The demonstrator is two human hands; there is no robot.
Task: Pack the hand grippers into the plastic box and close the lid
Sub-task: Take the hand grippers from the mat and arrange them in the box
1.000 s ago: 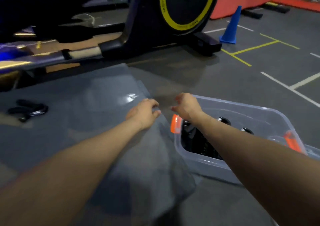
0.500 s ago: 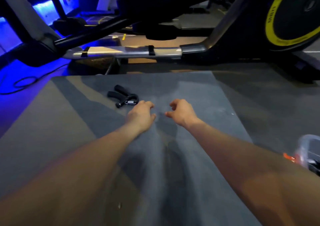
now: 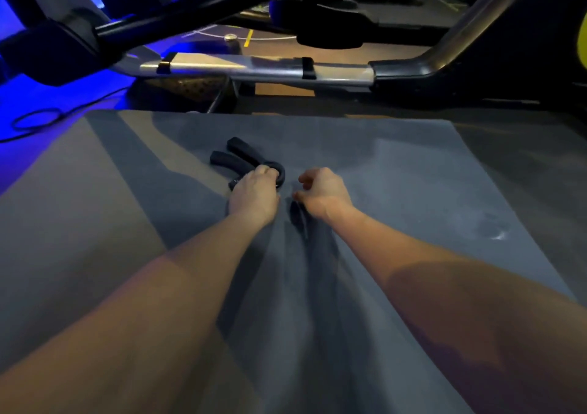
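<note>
Seen from a head-worn camera looking down, two bare forearms reach forward over a grey mat [image 3: 397, 172] spread on a gym floor. A black hand gripper [image 3: 236, 156] lies on the mat just ahead of the hands, its two padded handles pointing up and to the left and its coiled spring end nearest the person. The left hand [image 3: 252, 193] rests on that spring end with its fingers curled over the coil, touching it; whether they have fully closed round it cannot be told, since the hand hides the underside. The right hand [image 3: 320, 191] hovers just beside the left one, fingers loosely curled, holding nothing and not touching the gripper. The plastic box and its lid are out of view. Behind the mat stands an exercise machine [image 3: 260, 69] with a silver rail, and blue light falls on the floor at the far left. The step in hand appears to be picking up this gripper from the mat. The next move calls for the left hand's grip to tighten round the spring or handles, lift the gripper clear, and carry it to the box, wherever that lies, before the lid can be closed.
</note>
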